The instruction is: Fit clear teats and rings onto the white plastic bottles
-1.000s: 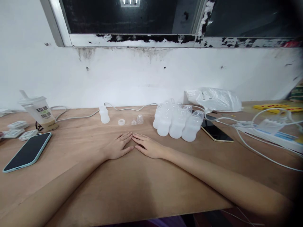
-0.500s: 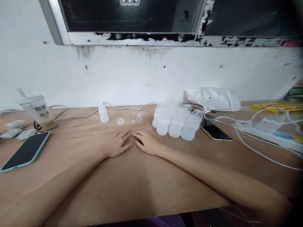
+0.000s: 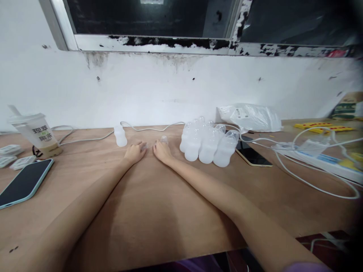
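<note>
My left hand (image 3: 136, 152) is closed at the white screw ring (image 3: 145, 145), and only a pale bit of the ring shows past the fingertips. Just to its right, my right hand (image 3: 161, 152) has its fingers curled down at the spot of the small clear nipple, which they hide. A clear dome cap (image 3: 164, 139) peeks out behind the right hand's knuckles. To the left of both hands stands a small frosted baby bottle (image 3: 120, 136), upright and without a top.
Several capped baby bottles (image 3: 210, 145) stand grouped to the right. Behind them lies a white plastic bag (image 3: 249, 116). A phone (image 3: 253, 154), a power strip (image 3: 320, 155) and loose cables are farther right. At left are a drink cup (image 3: 41, 138) and another phone (image 3: 27, 181).
Both hands have slid forward from resting flat on the table to the small parts, and their fingers have curled in. The view has shifted slightly to the right.
</note>
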Demonstrator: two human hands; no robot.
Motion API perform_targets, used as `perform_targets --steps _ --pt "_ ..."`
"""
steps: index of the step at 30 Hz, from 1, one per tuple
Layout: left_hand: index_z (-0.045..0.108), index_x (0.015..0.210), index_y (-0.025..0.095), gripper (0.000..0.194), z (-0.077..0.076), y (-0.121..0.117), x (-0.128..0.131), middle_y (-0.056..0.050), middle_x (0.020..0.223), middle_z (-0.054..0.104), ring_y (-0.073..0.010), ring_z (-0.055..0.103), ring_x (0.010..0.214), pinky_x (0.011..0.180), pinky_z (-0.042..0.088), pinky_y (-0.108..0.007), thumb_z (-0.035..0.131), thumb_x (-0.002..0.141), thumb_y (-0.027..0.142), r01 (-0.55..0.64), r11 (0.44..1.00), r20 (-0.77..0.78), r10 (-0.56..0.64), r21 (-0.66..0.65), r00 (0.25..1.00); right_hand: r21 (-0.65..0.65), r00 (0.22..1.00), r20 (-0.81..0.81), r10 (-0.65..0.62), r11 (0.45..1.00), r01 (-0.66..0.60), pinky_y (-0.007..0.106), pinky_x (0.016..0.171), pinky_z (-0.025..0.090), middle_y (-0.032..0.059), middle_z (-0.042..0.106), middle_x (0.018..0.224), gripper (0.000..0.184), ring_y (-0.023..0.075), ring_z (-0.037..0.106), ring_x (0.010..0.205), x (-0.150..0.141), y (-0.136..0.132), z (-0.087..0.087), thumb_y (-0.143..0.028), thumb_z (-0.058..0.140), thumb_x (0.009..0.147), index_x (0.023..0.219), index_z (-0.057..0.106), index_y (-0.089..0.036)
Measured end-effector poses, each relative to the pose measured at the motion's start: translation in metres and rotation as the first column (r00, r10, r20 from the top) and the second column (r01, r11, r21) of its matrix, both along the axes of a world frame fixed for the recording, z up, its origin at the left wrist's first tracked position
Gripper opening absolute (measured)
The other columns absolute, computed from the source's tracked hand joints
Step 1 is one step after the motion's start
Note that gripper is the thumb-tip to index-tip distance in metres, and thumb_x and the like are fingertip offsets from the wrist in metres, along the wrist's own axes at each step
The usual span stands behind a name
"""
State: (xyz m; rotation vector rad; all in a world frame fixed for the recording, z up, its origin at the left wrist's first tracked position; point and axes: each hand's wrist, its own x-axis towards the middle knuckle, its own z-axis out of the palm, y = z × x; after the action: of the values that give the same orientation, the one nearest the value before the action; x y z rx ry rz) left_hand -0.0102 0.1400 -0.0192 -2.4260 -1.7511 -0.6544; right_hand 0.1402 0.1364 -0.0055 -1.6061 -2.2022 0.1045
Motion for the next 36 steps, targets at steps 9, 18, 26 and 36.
perform_targets --steps 9,18,26,36 --pt "0.050 0.108 0.024 0.032 0.002 -0.049 -0.001 -0.004 0.097 0.055 -0.0153 0.056 0.074 0.068 0.042 -0.026 0.040 0.080 0.037 0.222 0.975 0.080 -0.221 -0.008 0.972 0.119 0.979 -0.078 0.187 0.977 -0.177 0.027 0.069 0.039 0.0056 0.063 0.090 0.030 0.0186 0.058 0.083 0.017 -0.037 -0.004 -0.031 0.026 0.088 0.095 0.052 -0.018" --pt "0.048 0.104 0.019 0.028 -0.004 -0.063 0.005 -0.006 0.095 0.052 -0.0171 0.053 0.082 0.069 0.043 -0.028 0.044 0.079 0.031 0.310 0.950 0.070 -0.312 0.027 0.948 0.106 0.955 0.071 0.287 0.950 -0.293 0.027 0.065 0.037 0.0052 0.061 0.088 0.025 0.0181 0.056 0.081 0.038 -0.067 -0.009 -0.033 0.041 0.082 0.102 0.048 -0.018" --pt "0.048 0.102 0.017 0.027 -0.004 -0.062 0.005 -0.008 0.095 0.051 -0.0193 0.052 0.084 0.073 0.044 -0.033 0.042 0.079 0.031 0.281 0.959 0.047 -0.283 0.048 0.958 0.158 0.975 0.066 0.214 0.962 -0.222 0.031 0.069 0.039 0.0100 0.051 0.094 0.022 0.0202 0.049 0.088 0.034 -0.064 -0.014 -0.030 0.041 0.081 0.096 0.049 -0.016" --pt "0.038 0.107 0.015 0.047 0.000 -0.061 0.011 -0.005 0.090 0.053 -0.0141 0.059 0.074 0.067 0.051 -0.030 0.058 0.068 0.031 0.334 0.942 0.709 -0.249 0.020 0.659 -0.112 0.470 -0.883 0.016 0.964 -0.242 0.019 0.046 0.035 -0.0028 0.049 0.073 0.019 0.0061 0.047 0.052 0.037 -0.038 -0.012 -0.025 0.048 0.074 0.091 0.041 -0.018"
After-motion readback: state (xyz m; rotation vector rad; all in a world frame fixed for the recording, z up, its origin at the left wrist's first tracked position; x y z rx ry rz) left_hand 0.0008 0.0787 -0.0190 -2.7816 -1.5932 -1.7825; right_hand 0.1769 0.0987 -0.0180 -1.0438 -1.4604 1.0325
